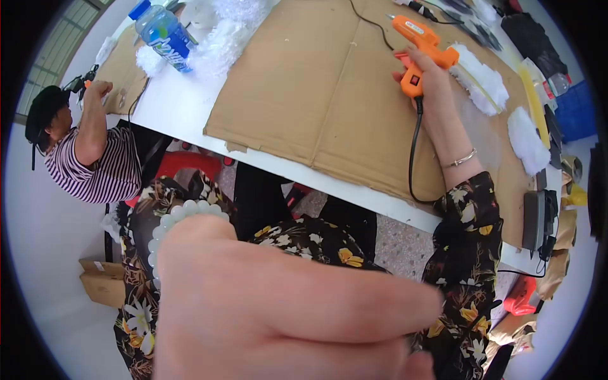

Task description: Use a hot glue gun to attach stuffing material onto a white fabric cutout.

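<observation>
An orange hot glue gun [428,44] is gripped in my right hand [437,92], its nozzle pointing to the far left above the cardboard sheet [278,95]. A black cord [415,155] hangs from its handle down to the cardboard. Beside that hand lies a white fluffy piece [484,76] with a yellowish strip along it, and another white fluffy piece [529,142] is farther right. My left hand [272,297], with a pale bead bracelet at the wrist, is raised very close to the view; its back shows, and its fingertips are mostly hidden.
A blue-capped bottle [163,37] stands at the far left near white fluffy material [221,38]. Another person [92,158] in a striped top sits at the left, one hand raised. A dark box [535,220] is at the table's right edge; a red stool [180,163] is below.
</observation>
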Demonstrator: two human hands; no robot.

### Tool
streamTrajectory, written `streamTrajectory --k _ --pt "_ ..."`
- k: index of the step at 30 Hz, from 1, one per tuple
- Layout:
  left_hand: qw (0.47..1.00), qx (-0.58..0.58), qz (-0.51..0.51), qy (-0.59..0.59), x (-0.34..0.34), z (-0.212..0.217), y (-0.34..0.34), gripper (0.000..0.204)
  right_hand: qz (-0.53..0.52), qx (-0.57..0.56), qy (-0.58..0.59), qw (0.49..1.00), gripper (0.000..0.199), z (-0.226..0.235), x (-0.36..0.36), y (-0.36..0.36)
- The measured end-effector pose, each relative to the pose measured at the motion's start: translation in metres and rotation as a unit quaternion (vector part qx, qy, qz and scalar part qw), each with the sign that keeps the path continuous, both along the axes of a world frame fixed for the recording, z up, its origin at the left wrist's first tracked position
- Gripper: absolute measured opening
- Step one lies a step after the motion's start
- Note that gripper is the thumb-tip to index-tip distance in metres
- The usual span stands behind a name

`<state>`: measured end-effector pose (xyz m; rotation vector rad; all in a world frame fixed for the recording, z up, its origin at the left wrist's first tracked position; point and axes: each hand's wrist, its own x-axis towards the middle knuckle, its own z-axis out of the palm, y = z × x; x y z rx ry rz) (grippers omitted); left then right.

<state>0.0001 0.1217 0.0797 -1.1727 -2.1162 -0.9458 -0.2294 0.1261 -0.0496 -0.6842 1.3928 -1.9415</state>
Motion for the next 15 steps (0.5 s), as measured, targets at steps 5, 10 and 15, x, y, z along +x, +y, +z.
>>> streamTrajectory --k 5,10,15 --pt "0.999 0.019 0.037 0.001 0.004 0.002 -0.009 0.025 -0.003 0.055 -0.016 0.998 0.025 0.004 0.010 -0.005" --pt "0.997 0.062 0.033 0.008 -0.001 0.005 -0.004 0.028 -0.042 0.053 -0.028 0.997 0.027 0.006 -0.020 0.007" --pt "0.996 0.077 0.047 0.011 0.034 0.013 -0.018 0.030 0.018 0.036 -0.016 0.999 0.026 0.006 0.004 -0.012"
